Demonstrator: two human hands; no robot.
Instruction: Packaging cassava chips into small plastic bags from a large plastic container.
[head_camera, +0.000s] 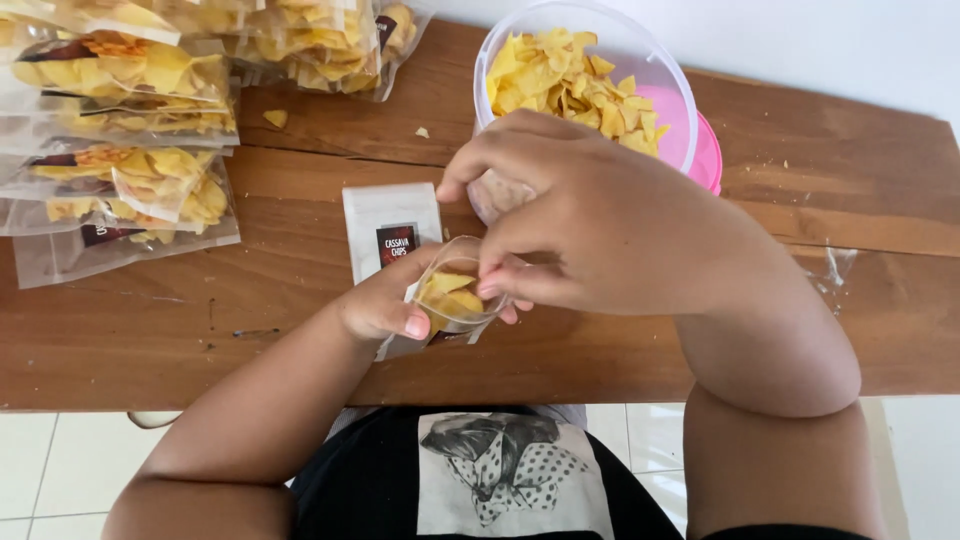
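Holding yellow chips (450, 297), an open pouch (392, 236) sits between both hands (480, 270).

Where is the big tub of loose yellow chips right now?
The clear plastic tub stands at the top centre of the head view, on the wooden table, just beyond the right hand.

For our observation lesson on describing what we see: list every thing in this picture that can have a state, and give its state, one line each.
Clear pouch: mouth open, partly filled with yellow chips.
Left hand: gripping the pouch's side.
Right hand: fingers at the pouch's mouth.
Plastic tub: uncovered, holding loose chips.
Packed chip bags: full, stacked on the table's left.
Wooden table: scattered with crumbs.
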